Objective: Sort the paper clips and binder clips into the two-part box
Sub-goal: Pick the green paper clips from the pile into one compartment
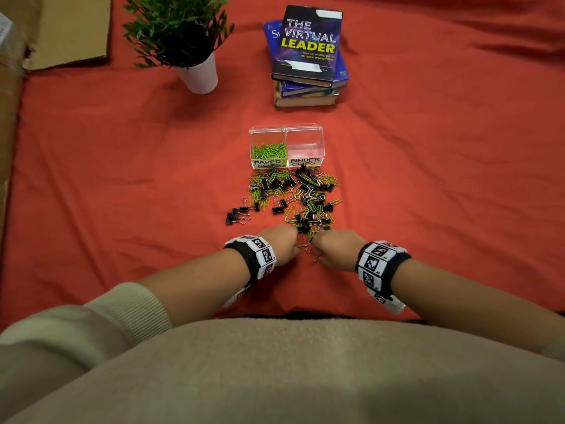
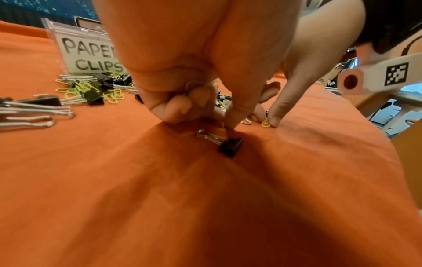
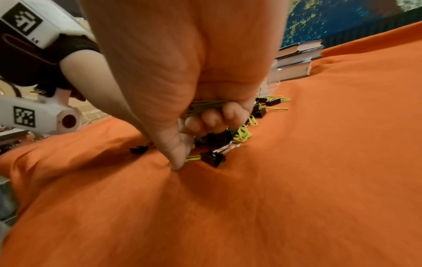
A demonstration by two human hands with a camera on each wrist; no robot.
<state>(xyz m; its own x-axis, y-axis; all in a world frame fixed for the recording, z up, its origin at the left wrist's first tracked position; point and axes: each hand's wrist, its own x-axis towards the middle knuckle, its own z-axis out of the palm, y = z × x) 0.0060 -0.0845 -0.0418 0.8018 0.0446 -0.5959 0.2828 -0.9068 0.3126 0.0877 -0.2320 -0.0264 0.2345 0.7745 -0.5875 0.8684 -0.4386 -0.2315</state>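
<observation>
The clear two-part box (image 1: 318, 134) stands on the red cloth; its PAPER CLIPS half (image 1: 268, 151) holds green paper clips, and its BINDER CLIPS half (image 1: 305, 145) holds none. A mixed pile (image 1: 293, 197) of green paper clips and black binder clips lies just before it. Both hands work at the pile's near edge. My left hand (image 1: 290, 244) curls round a few green paper clips (image 2: 194, 84), its fingertip down beside a black binder clip (image 2: 230, 146). My right hand (image 1: 319, 247) grips a bunch of green paper clips (image 3: 205, 106); its thumb (image 3: 178, 160) presses the cloth beside a paper clip (image 3: 193, 158).
A stack of books (image 1: 307, 56) sits behind the box, and a potted plant (image 1: 189, 41) to its left. Cardboard (image 1: 61, 29) lies at the far left. Stray binder clips (image 1: 234, 215) lie left of the pile. Red cloth covers the whole surface.
</observation>
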